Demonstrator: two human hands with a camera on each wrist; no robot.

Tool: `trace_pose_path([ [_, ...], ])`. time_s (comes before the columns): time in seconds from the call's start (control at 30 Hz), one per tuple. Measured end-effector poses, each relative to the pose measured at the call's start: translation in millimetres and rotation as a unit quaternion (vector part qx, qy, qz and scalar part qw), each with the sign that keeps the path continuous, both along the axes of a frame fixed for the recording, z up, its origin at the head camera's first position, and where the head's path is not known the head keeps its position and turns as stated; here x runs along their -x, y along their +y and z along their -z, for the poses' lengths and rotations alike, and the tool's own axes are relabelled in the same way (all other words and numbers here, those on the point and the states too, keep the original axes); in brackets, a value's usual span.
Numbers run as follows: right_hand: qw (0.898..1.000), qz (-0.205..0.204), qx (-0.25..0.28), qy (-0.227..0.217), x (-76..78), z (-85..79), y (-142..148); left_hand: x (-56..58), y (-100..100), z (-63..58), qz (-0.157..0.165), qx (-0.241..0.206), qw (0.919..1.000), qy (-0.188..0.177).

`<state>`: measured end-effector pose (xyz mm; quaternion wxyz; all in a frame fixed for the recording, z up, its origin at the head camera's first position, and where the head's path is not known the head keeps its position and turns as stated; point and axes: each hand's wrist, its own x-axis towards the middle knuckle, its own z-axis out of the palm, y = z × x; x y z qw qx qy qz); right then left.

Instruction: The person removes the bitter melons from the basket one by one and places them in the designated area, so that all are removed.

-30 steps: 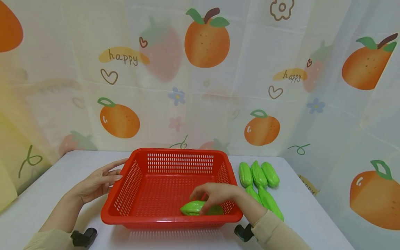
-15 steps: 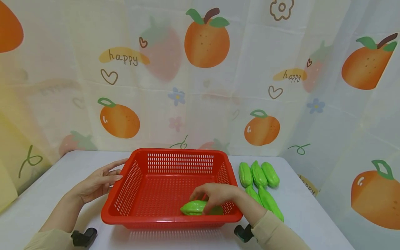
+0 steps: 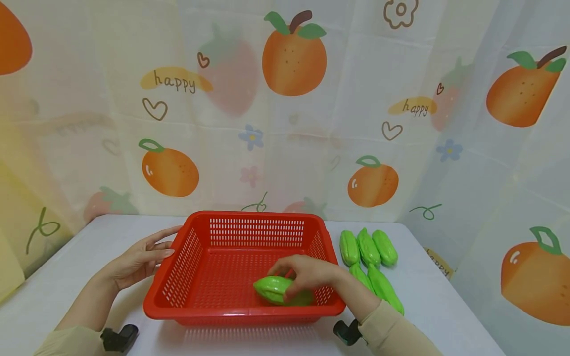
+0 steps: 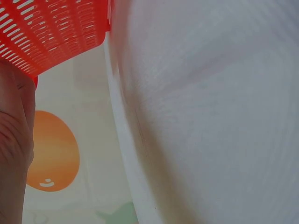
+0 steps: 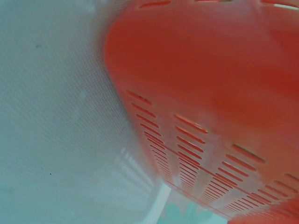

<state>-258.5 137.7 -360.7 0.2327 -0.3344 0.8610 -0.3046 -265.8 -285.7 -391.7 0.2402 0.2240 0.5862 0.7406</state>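
Observation:
A large red plastic basket [image 3: 245, 312] with slotted walls stands on the table. My left hand [image 3: 138, 259] holds its left rim, thumb at the edge and some fingers hidden behind it. In the left wrist view, part of that hand [image 4: 14, 121] shows beside the basket wall [image 4: 65, 32]. My right hand [image 3: 307, 274] reaches over the right side into the basket. Its thumb and fingers grip a glossy green, ribbed, elongated fruit [image 3: 269, 289] with a pointed end, low inside near the front wall. In the right wrist view only the basket's outside [image 5: 196, 84] fills the picture.
Several more green ribbed fruits [image 3: 368, 248] lie grouped on the white-covered table [image 3: 427, 296], right of the basket. A curtain [image 3: 276, 148] printed with oranges hangs behind the table. Black wrist devices [image 3: 120, 338] show by both sleeves.
My right hand has risen slightly and shifted a little left with the green fruit, its pointed end now higher in the basket. The left hand and basket stay put.

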Motion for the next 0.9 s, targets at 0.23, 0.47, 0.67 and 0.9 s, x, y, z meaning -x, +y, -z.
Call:
trace_pose_path([
  [0.23,1.0,0.017,0.025,-0.007,1.2,-1.3,0.4,0.4,0.3,-0.8,0.004,-0.006,1.0,-0.004],
  [0.47,0.998,0.034,0.055,-0.02,1.9,-2.4,1.0,0.6,0.1,-0.6,0.001,0.0,1.0,-0.002],
  [0.67,0.995,0.053,0.084,-0.031,1.6,-3.2,1.0,0.3,-0.1,-0.5,0.0,0.001,1.0,-0.003],
  [0.9,0.991,0.074,0.107,-0.024,2.2,-3.9,1.3,0.0,0.4,-1.4,-0.004,0.005,1.0,-0.004],
])
